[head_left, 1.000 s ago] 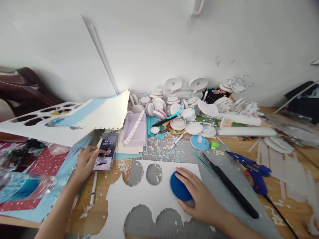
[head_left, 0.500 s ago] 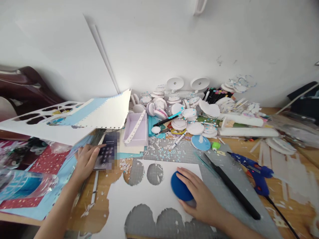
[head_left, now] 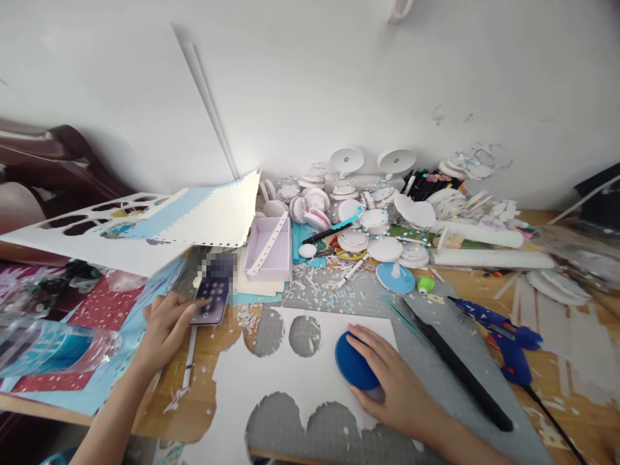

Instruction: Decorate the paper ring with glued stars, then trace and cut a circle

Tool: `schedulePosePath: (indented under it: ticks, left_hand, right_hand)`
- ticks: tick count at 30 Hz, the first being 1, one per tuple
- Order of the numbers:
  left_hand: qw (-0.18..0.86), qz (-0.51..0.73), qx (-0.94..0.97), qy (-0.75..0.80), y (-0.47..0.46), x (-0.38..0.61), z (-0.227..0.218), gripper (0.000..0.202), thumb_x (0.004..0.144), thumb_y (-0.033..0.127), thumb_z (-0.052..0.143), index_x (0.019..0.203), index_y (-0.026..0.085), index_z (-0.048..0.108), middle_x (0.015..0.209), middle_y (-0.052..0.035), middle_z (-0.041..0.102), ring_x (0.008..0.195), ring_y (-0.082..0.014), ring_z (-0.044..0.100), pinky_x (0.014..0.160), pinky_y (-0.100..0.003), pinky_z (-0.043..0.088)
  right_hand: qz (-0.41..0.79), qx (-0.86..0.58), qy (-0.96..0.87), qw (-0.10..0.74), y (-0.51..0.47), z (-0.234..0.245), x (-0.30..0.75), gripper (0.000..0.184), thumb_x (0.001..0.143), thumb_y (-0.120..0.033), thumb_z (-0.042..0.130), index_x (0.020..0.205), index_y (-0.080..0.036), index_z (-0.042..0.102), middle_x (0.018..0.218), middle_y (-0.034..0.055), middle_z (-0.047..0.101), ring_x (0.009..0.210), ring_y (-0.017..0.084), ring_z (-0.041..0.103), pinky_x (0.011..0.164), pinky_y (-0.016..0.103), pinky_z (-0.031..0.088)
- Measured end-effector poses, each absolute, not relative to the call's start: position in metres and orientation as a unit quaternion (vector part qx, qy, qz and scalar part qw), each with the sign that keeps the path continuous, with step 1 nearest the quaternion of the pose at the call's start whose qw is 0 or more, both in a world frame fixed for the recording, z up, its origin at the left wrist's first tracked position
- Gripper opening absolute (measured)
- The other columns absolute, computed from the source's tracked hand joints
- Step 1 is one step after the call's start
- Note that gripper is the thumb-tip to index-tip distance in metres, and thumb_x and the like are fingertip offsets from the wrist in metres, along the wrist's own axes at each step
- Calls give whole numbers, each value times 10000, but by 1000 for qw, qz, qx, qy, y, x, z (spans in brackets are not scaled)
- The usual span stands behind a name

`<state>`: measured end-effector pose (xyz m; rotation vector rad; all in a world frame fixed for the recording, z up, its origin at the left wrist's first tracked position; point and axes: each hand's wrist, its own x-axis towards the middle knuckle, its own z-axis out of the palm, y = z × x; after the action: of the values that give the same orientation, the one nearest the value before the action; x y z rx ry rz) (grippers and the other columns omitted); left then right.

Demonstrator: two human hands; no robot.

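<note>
At the left, a phone point(head_left: 213, 290) lies on the table with a number keypad lit on its screen. My left hand point(head_left: 168, 323) reaches it with the index finger stretched onto the lower keys; the other fingers are partly bent and hold nothing. My right hand point(head_left: 387, 381) grips a round blue disc point(head_left: 357, 361) from its right side, thumb below and fingers over the top. Under the disc is a white sheet point(head_left: 285, 381) with several round holes cut in it. The sheet rests partly on a grey cutting mat point(head_left: 426, 361).
A long black-handled tool point(head_left: 465, 374) and a blue glue gun point(head_left: 504, 329) lie right of the sheet. White discs point(head_left: 372, 219), a lilac box point(head_left: 269, 248) and paper scraps crowd the back. A clear bottle point(head_left: 58, 349) lies at left, near a white pen point(head_left: 190, 358).
My left index finger has moved from the upper part of the phone screen down to the lower keys. My right hand stays on the blue disc. The view has shifted slightly.
</note>
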<state>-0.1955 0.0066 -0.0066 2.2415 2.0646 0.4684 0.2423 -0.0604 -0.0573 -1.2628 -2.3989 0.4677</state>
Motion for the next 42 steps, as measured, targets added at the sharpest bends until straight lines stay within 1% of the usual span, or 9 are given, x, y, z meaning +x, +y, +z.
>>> schedulePosePath:
  ticks: [8,15,18,24,33,35,37,40,42]
  left_hand:
    - [18,152,751,642,0,-200,-9,462,951,425,296,1015,274,729,792,-41,543,821,-238,489,816,-408,301]
    - [15,152,770,620,15,-190,-6,432,963,412,309,1164,264,661,813,-36,563,841,-231,505,752,-370,300]
    - [13,144,775,616,25,-185,-7,425,958,421,328,1110,265,693,809,-37,573,844,-233,513,749,-367,296]
    - [-34,152,763,627,33,-187,-8,423,966,397,329,1109,235,693,767,-41,571,818,-240,510,738,-370,284]
    - [-20,176,796,579,28,-181,-2,329,939,372,415,1014,245,709,784,-30,592,788,-216,533,722,-354,282]
    - [-39,219,787,575,28,-178,0,269,920,350,461,952,226,698,772,-25,593,769,-207,536,724,-347,294]
    - [-59,255,774,576,28,-175,1,231,907,322,486,800,199,650,704,-13,570,709,-191,521,716,-339,298]
    - [-67,273,769,574,26,-169,6,327,908,278,479,592,192,470,552,23,441,610,-164,456,692,-333,282]
    - [-61,276,775,566,24,-166,9,403,907,256,479,529,191,356,509,39,347,563,-148,407,672,-329,272]
  right_hand:
    - [161,-449,-857,193,-60,-56,242,633,821,-267,556,1413,-180,351,1473,113,378,1365,279,337,1096,473,368]
    - [159,-450,-858,191,-60,-55,242,635,818,-280,562,1410,-183,355,1467,117,389,1355,288,353,1087,477,378]
    - [157,-450,-857,194,-60,-55,242,633,816,-271,561,1408,-181,357,1467,116,388,1357,285,352,1088,472,379]
    - [154,-449,-860,187,-61,-57,243,642,824,-285,556,1418,-178,336,1478,114,369,1366,280,334,1087,479,380]
    - [154,-451,-857,195,-61,-57,242,643,812,-277,565,1412,-175,357,1471,111,385,1361,278,345,1089,467,380]
    - [153,-449,-858,196,-61,-57,242,643,810,-275,566,1411,-174,360,1469,113,389,1359,279,349,1087,466,383]
    - [152,-449,-859,193,-61,-57,242,641,814,-275,563,1412,-173,356,1471,114,384,1360,279,346,1087,471,381]
    - [151,-451,-860,185,-61,-58,242,644,820,-271,556,1418,-172,341,1478,116,368,1368,277,330,1092,478,373]
    - [151,-451,-861,182,-60,-58,243,648,820,-271,556,1420,-170,335,1483,117,358,1372,276,321,1095,479,369]
